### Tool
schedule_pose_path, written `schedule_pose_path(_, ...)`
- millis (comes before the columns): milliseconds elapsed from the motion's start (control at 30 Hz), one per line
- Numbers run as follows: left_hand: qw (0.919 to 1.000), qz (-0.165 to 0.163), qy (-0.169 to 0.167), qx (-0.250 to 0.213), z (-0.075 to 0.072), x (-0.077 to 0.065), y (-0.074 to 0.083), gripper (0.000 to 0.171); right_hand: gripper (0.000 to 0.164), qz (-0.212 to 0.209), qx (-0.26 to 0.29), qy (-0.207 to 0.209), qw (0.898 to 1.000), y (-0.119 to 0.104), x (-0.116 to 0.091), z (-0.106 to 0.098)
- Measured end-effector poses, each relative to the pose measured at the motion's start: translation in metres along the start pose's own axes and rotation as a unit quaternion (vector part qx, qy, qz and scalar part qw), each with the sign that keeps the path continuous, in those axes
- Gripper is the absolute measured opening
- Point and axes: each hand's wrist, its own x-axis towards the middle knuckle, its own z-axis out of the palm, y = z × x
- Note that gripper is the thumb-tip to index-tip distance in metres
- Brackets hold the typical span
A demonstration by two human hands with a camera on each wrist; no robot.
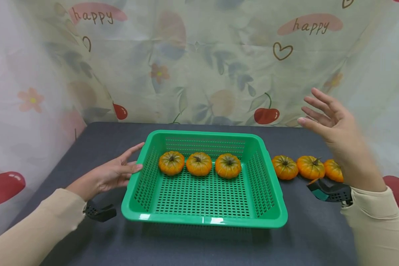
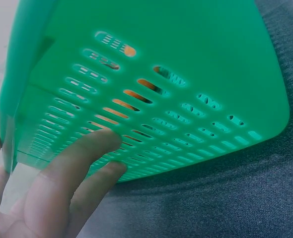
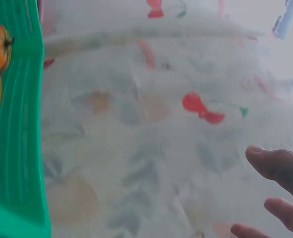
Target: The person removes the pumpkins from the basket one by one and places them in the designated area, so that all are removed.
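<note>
A green plastic basket (image 1: 203, 221) with slotted walls stands on the dark table, holding a row of three small orange pumpkins (image 1: 199, 164) toward its back. My left hand (image 1: 114, 173) is at the basket's left side, thumb and index finger by the rim. In the left wrist view, its extended fingers (image 2: 94, 144) lie against the slotted outer wall. Raised in the air at the right, my right hand (image 1: 340, 129) has its fingers spread and nothing in them. Beyond the basket's right wall, three more pumpkins (image 1: 308, 167) lie in a row, the outermost partly hidden by my right wrist.
The dark cloth-covered table (image 1: 199, 245) ends at a patterned curtain (image 1: 199, 74) behind the basket. More curtain (image 1: 26, 111) hangs along both sides. Each wrist carries a black camera mount, such as the one on the left (image 1: 99, 212).
</note>
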Motion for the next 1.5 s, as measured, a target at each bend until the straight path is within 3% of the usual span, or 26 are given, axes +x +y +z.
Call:
schedule_pose_path(233, 1.0000, 0.001, -0.001, 0.002, -0.001, 0.000, -0.001, 0.089, 0.066, -0.013, 0.000, -0.058, 0.998, -0.004, 0.004, 0.048)
schedule_pose_path(500, 1.0000, 0.002, 0.001, 0.002, -0.001, 0.000, 0.000, 0.088, 0.060, 0.009, -0.046, -0.139, 0.989, 0.013, 0.015, 0.078)
schedule_pose_path(700, 1.0000, 0.002, 0.003, -0.001, -0.002, 0.000, -0.001, 0.088, 0.061, 0.067, -0.049, -0.194, 0.977, 0.034, 0.027, 0.093)
schedule_pose_path(967, 1.0000, 0.003, 0.002, 0.004, -0.001, 0.000, -0.001, 0.088, 0.064, 0.129, -0.099, -0.247, 0.955, 0.060, 0.038, 0.107)
schedule_pose_path(1233, 1.0000, 0.003, 0.003, 0.003, -0.002, 0.000, -0.001, 0.088, 0.066, 0.173, -0.183, -0.267, 0.930, 0.079, 0.047, 0.117)
schedule_pose_path(1500, 1.0000, 0.002, 0.001, 0.003, -0.002, 0.000, -0.001, 0.087, 0.060, 0.197, -0.211, -0.268, 0.919, 0.094, 0.048, 0.120)
